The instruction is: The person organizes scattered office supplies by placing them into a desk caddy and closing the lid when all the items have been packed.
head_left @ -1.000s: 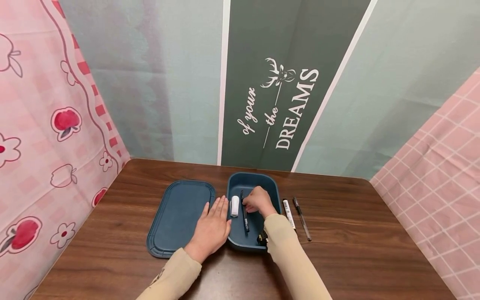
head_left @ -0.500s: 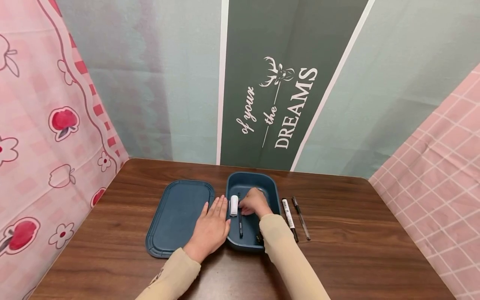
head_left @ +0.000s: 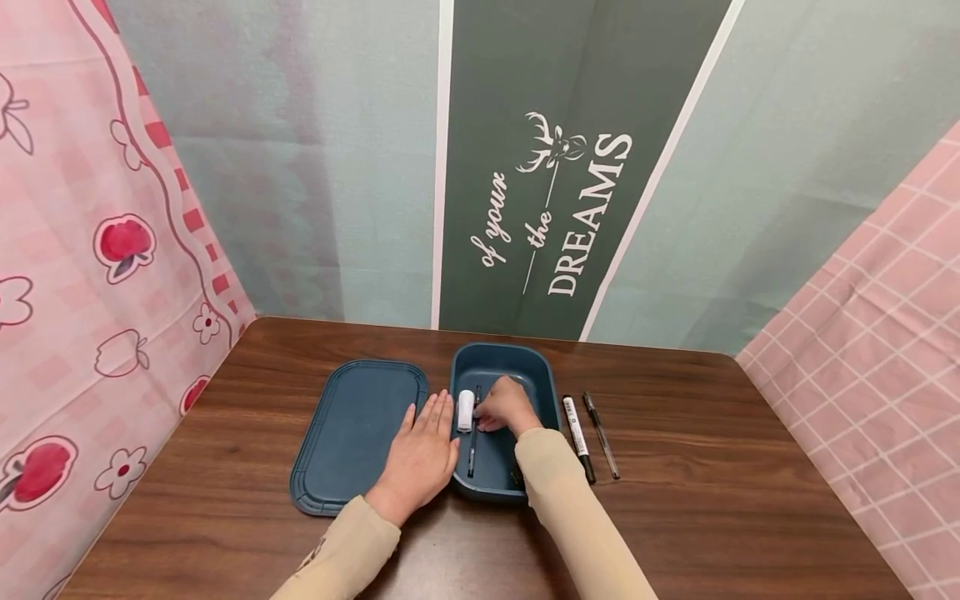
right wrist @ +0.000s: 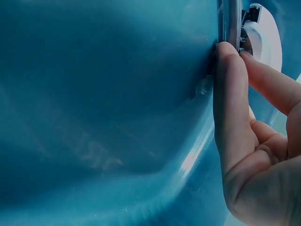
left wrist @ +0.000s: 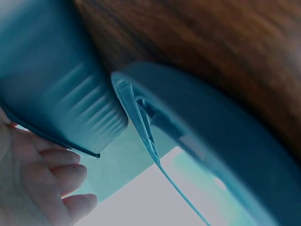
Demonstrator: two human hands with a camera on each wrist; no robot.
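Observation:
My right hand (head_left: 507,406) is inside the blue box (head_left: 501,354), pinching a slim black gel pen (head_left: 472,458) between thumb and index finger. The pen lies lengthwise along the box's left side, beside a small white rounded device (head_left: 465,410) with black and metal parts showing in the right wrist view. My left hand (head_left: 422,454) is stretched out flat, its straight fingertips at the left rim of the box. In the left wrist view its fingers (left wrist: 70,176) meet that rim from outside. A dark item (head_left: 518,475) at the box's front right is mostly hidden by my sleeve.
The blue lid (head_left: 356,433) lies on the wooden table (head_left: 712,483) left of the box, partly under my left hand. To the right of the box are a white marker (head_left: 576,429) with black ends and a clear-barrelled pen (head_left: 602,435). Patterned curtains (head_left: 360,167) surround the table.
My right hand has shifted left with the pen, bringing it from mid-box to beside the white device and straightening it. My left hand has stayed at the rim.

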